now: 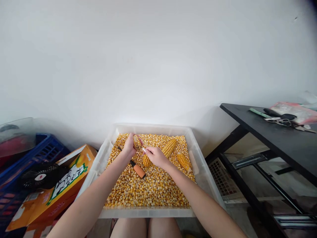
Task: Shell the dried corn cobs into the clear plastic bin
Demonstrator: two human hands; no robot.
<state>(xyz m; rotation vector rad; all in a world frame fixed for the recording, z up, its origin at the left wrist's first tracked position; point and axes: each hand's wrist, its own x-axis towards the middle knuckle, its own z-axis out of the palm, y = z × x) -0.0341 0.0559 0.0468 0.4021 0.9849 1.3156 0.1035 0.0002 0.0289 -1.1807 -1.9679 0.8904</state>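
My left hand [130, 145] is closed around a partly stripped corn cob [137, 142] above a bed of loose corn kernels [148, 191]. My right hand [156, 156] grips a thin metal tool [144, 149], its tip close to that cob; the fingers hide most of it. Under and beside my right hand lies a full ear of corn [169, 147], with a shorter corn piece [183, 161] to its right. A tool with an orange and black handle [138, 170] rests on the kernels below my left hand.
The kernels fill a translucent plastic tub [206, 175] in front of my knees, against a white wall. Left of it stand an orange cardboard box [74, 173], a small black fan [41, 177] and a blue crate [47, 145]. A black table [267, 129] with keys stands right.
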